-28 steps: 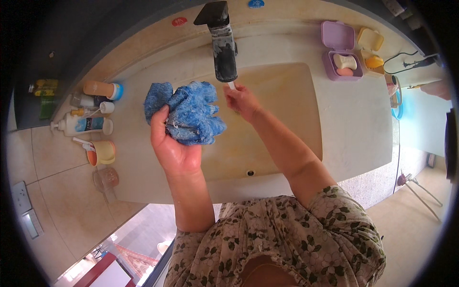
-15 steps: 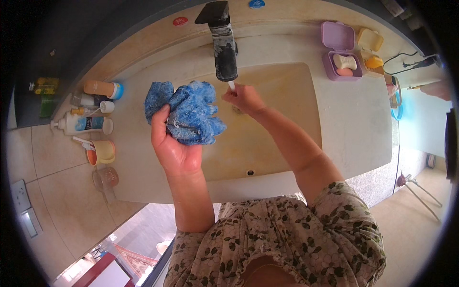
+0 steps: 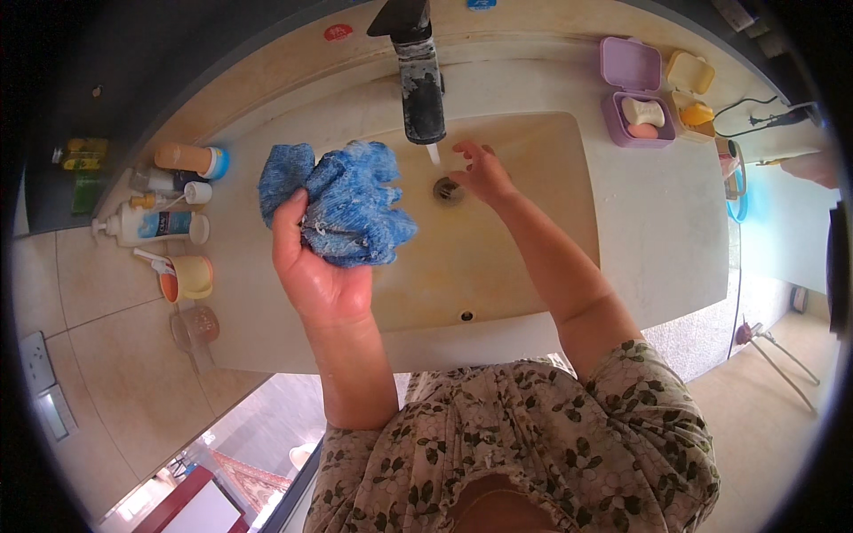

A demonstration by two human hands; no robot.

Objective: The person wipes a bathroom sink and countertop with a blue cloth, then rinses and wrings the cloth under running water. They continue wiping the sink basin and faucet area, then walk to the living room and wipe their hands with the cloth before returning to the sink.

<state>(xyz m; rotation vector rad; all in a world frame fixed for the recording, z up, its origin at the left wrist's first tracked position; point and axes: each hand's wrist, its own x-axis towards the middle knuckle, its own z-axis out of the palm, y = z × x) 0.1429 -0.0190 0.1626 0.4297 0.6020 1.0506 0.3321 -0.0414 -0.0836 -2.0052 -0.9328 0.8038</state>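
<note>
My left hand grips a bunched blue cloth with white flecks of what looks like lather, held up over the left side of the sink. The thumb presses on its front; the other fingers are hidden behind it. Beside the stream of water, my right hand is empty, its fingers apart and slightly curled. The water runs from the black, worn faucet toward the drain just below that hand.
On the left stand a pump bottle, an orange-brown bottle, a yellow cup and a clear cup. At the back right are an open purple soap box and a yellow soap box, both holding soap.
My right hand has drawn right, out of the water stream, and its fingers have spread. The drain now shows more. My left hand and the blue cloth have shifted slightly left.
</note>
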